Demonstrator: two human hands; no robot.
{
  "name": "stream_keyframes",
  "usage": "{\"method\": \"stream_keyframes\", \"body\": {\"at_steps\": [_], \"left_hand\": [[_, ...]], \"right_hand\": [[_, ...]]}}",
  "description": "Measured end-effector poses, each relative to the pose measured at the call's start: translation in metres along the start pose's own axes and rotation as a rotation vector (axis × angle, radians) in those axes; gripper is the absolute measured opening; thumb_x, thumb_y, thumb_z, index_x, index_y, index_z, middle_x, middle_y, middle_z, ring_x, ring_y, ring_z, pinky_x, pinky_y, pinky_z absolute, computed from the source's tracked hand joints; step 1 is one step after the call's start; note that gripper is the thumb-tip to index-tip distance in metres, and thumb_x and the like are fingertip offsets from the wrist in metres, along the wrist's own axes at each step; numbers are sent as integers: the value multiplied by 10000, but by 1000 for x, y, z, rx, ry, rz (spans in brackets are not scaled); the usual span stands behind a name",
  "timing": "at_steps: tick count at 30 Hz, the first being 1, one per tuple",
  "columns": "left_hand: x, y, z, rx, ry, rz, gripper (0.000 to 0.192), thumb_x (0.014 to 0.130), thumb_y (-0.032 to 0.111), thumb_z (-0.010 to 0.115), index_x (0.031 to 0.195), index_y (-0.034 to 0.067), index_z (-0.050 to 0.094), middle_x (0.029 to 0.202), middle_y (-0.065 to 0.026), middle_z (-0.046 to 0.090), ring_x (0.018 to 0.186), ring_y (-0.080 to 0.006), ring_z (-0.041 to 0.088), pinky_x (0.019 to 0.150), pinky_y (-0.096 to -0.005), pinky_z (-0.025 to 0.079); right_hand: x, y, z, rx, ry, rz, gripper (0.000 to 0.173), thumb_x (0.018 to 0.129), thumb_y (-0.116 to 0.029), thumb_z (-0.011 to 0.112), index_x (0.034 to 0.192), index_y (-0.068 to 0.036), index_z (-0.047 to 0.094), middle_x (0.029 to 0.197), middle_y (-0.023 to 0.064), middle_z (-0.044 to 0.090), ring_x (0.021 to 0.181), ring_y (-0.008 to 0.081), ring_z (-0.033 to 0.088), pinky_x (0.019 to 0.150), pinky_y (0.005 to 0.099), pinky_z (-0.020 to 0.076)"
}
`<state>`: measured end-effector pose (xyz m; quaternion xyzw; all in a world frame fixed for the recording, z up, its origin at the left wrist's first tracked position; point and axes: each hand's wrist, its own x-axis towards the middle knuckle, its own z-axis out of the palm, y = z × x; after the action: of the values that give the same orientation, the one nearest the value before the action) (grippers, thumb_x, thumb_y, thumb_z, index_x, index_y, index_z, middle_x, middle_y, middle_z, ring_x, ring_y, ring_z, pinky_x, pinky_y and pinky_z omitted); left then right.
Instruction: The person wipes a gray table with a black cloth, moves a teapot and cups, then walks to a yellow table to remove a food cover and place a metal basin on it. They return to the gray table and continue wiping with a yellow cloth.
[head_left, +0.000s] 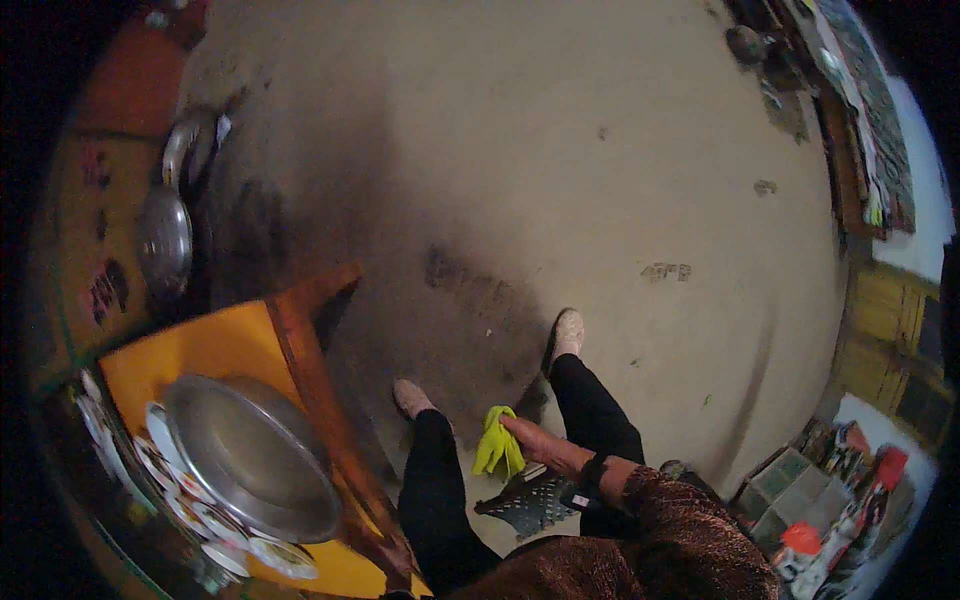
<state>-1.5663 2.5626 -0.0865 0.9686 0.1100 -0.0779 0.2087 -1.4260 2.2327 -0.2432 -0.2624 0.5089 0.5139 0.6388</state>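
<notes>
My right hand (531, 441) is closed around a bright yellow-green cloth (498, 448), which hangs down in front of my legs. A dark band circles that wrist. My left hand (384, 551) is low at the table's edge, beside the near end of a large metal basin (251, 457). Its fingers are dim, and I cannot tell whether they grip the basin's rim or rest on the wood. The basin sits tilted in view on an orange-topped wooden table (217, 341). Several white plates and bowls (199, 510) crowd along the basin's far side.
Metal lids or pans (166, 240) stand by cardboard boxes (101, 217) at left. A divided grey container (795, 487) and red-topped items (801, 538) fill the lower right. A yellow cabinet (889, 322) stands at right. The concrete floor (600, 187) has dark damp patches.
</notes>
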Motion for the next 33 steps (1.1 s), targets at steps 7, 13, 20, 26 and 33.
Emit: {"method": "stream_keyframes", "body": {"at_steps": [7, 13, 20, 26, 33], "left_hand": [[0, 0, -32, 411, -152, 129, 561, 862, 279, 606, 1316, 8, 419, 1363, -257, 401, 1205, -405, 457, 1003, -441, 402], [39, 19, -23, -159, -736, -255, 410, 856, 159, 579, 1227, -4, 520, 1185, -209, 573, 1067, -345, 574, 905, -388, 468], [104, 167, -52, -284, -800, -157, 396, 851, 146, 629, 1209, 0, 547, 1054, -126, 638, 945, -183, 598, 797, -278, 487], [174, 300, -64, -327, -802, -98, 387, 864, 183, 642, 1204, 22, 553, 1113, -106, 624, 994, -179, 585, 881, -318, 468], [247, 435, -75, -238, -829, 8, 389, 861, 188, 649, 1198, 17, 556, 1118, -105, 622, 995, -181, 584, 881, -314, 468]], "right_hand": [[-98, -13, -23, 175, -206, -205, 395, 978, -341, 457, 1209, -26, 512, 1084, 135, 639, 995, 285, 629, 890, 450, 497], [-225, -33, -97, 459, 5, -518, 394, 971, -368, 467, 1236, -80, 506, 1158, 102, 619, 1064, 265, 603, 928, 442, 481], [-325, -21, -225, 675, 101, -748, 331, 963, -333, 484, 1155, -73, 553, 1082, 88, 646, 957, 235, 634, 825, 421, 518], [-367, -2, -336, 885, 292, -839, 299, 965, -309, 472, 1133, -77, 559, 1029, 79, 637, 919, 255, 614, 781, 443, 508], [-463, -43, -388, 1039, 379, -916, 288, 967, -303, 486, 1135, -76, 541, 1022, 81, 610, 910, 252, 599, 751, 432, 504]]}}
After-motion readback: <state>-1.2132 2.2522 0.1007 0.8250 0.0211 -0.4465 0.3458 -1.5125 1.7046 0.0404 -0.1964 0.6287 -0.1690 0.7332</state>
